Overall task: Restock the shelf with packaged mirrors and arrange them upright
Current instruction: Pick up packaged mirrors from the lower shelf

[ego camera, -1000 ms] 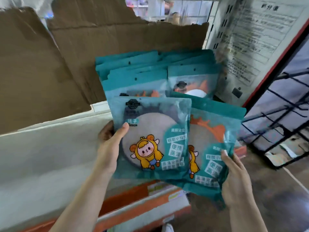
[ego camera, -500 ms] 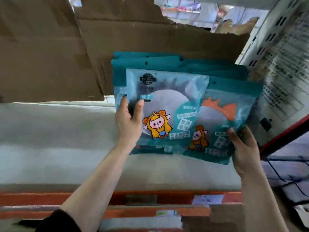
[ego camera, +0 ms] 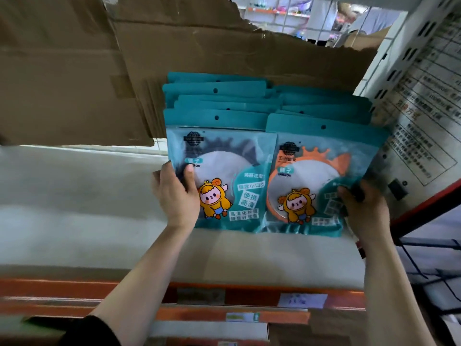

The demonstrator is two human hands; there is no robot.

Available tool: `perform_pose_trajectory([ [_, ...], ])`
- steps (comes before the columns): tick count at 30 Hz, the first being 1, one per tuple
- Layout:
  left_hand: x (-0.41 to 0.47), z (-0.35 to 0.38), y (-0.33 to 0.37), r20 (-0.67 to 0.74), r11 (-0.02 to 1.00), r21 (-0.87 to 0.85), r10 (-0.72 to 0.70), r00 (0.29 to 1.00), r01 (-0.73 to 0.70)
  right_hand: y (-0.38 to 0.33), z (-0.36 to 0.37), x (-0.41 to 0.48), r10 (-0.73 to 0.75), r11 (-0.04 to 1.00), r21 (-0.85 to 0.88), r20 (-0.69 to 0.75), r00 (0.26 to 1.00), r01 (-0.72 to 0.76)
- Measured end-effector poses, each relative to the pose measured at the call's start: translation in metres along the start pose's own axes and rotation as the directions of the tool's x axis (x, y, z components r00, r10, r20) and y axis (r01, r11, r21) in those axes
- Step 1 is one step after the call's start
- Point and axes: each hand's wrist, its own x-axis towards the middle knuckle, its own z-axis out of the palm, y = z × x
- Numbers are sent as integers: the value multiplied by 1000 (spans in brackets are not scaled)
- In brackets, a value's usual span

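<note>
In the centre of the frame, 2 teal mirror packages are standing upright side by side at the front of 2 rows of like packages (ego camera: 219, 96), their lower edges resting on the white shelf (ego camera: 74, 208). The left front package (ego camera: 232, 171) is showing a dark-rimmed round mirror through its clear window, and the right front package (ego camera: 316, 171) is showing an orange-rimmed one. Their inner edges are touching, with the left one slightly overlapping the right.

The left hand (ego camera: 174, 196) is gripping the left edge of the left front package: the thumb is lying across its face, and the other fingers are curling round behind the edge. At centre right, the right hand (ego camera: 364, 211) is holding the lower right edge of the right front package, its fingers bending round the edge; blur is hiding exactly how the thumb is lying.

Behind the rows, torn brown cardboard (ego camera: 74, 71) is filling the upper left and top of the frame. At the right edge, a printed sheet (ego camera: 421, 126) is hanging on the perforated upright just beside the right row. Along the bottom, the orange shelf lip (ego camera: 74, 288) is carrying a pale label (ego camera: 301, 300).
</note>
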Motion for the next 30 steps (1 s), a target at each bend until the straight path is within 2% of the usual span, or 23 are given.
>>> perform_pose_trajectory([
  [2,-3,4,-3,3,996,87,28,1000,-28,0,5,-5,29,1000,12,-65,997,-29],
  [7,-11,-7,-13,-25,977,212,-20,999,25,-7,19,-18,108,992,78,-191,976,-95],
  [10,-15,-24,-8,-92,974,218,88,992,-67,-9,26,-28,152,986,100,-181,972,-136],
  [11,-18,-29,-3,-70,975,189,135,988,-120,-9,28,-32,164,984,97,-173,971,-149],
  [12,-24,-34,5,13,972,151,180,984,-180,-10,31,-36,172,983,85,-169,971,-160],
  [13,-31,-37,13,153,962,123,224,962,-243,-11,34,-41,168,985,75,-167,972,-158],
  [15,-51,-39,21,451,908,146,293,843,-394,-17,40,-49,149,988,65,-153,977,-141],
  [16,-59,-38,20,549,871,178,299,780,-459,-19,45,-53,129,991,64,-129,983,-122],
  [18,-65,-35,14,630,833,243,255,734,-497,-23,56,-62,67,998,17,-74,995,-66],
  [22,-52,-28,7,604,819,311,221,765,-482,-24,72,-74,-91,978,-192,-36,995,82],
  [26,-33,-12,16,587,799,387,171,792,-460,-16,74,-60,-149,954,-276,-87,985,120],
  [30,-31,-8,17,577,813,379,166,800,-442,-9,74,-58,-206,934,-322,-123,971,158],
])
